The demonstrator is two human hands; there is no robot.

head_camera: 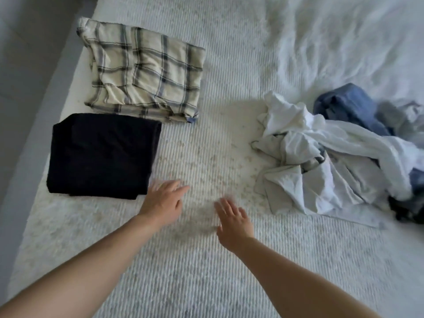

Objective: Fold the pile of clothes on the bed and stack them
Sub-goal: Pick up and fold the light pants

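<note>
The unfolded pile (pixel 339 157) is seen right of both spread, empty hands; the right hand (pixel 234 221) is judged nearer than the left hand (pixel 164 203).

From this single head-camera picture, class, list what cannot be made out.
- Unfolded pile: cut off by the right edge; overlapping cloth hides how many garments it holds.
- Black folded garment: too dark to tell its type.
- Left hand and right hand: motion-blurred; contact with the bed cover unclear.
</note>
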